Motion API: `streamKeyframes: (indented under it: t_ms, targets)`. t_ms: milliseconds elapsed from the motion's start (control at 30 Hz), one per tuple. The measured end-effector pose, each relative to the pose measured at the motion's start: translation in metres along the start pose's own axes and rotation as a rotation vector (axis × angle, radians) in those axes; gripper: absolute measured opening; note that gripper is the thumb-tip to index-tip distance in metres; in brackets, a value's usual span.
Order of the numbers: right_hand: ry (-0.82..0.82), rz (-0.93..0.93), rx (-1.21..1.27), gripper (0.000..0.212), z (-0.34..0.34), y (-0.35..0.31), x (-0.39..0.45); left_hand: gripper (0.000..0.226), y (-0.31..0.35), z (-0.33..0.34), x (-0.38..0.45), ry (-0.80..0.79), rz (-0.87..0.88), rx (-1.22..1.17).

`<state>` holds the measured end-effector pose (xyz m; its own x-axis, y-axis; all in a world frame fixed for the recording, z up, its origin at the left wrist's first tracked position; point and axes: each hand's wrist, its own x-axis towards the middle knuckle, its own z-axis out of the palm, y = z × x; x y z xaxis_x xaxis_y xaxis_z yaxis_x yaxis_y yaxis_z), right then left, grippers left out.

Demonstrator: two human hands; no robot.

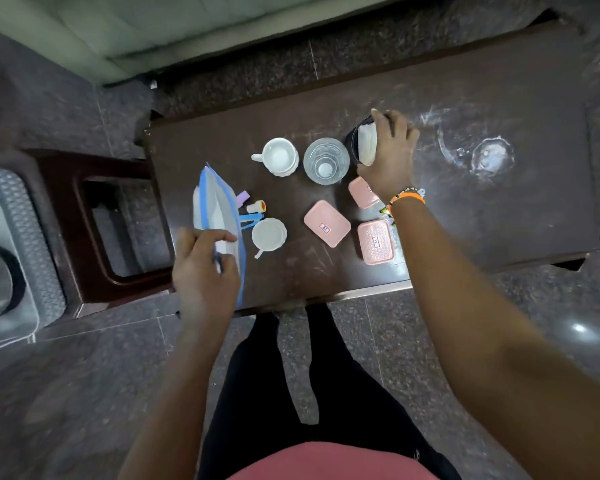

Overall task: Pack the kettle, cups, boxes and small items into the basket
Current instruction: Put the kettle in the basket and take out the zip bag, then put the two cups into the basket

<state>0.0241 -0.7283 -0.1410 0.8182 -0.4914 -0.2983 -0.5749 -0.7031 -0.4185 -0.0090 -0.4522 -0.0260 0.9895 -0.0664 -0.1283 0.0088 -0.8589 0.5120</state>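
Note:
On the dark table (465, 209), my right hand (390, 154) grips the white handle of a black kettle (353, 138) at the far right of the items. My left hand (201, 268) holds the rim of a white basket with blue trim (219, 216), tipped up on the table's left edge. A white cup (279, 156) and a clear glass (326, 161) stand beside the kettle. Another white cup (268, 235) sits near the basket. Three pink boxes (327, 223) (376, 241) (361, 192) lie in front; my wrist covers part of one. Small items (253, 207) lie next to the basket.
White smears and a ring mark (489, 157) show on the table's right half. A dark wooden side stand (118, 223) adjoins the table on the left, with a grey bin (11, 258) beyond it. My legs stand at the near table edge.

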Motion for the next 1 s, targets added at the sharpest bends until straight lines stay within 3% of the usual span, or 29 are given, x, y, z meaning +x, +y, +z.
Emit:
streamKeyframes:
  t_ms: [233, 367, 500, 800, 1000]
  targets:
    - [-0.028, -0.031, -0.048, 0.080, 0.011, 0.002, 0.008, 0.036, -0.019, 0.075, 0.023, -0.294, -0.215, 0.206]
    - [-0.072, -0.033, -0.075, 0.079, 0.016, 0.007, 0.010, 0.028, -0.021, 0.095, 0.028, -0.409, -0.255, 0.312]
    - [-0.135, -0.016, -0.057, 0.084, 0.018, 0.013, 0.007, 0.041, -0.029, 0.101, 0.027, -0.494, -0.249, 0.341]
    - [-0.162, -0.050, -0.048, 0.084, 0.021, 0.021, 0.005, 0.040, -0.024, 0.108, 0.022, -0.509, -0.088, 0.346]
    - [-0.183, -0.055, -0.094, 0.082, 0.021, 0.019, 0.009, 0.037, -0.020, 0.115, 0.016, -0.534, -0.089, 0.261]
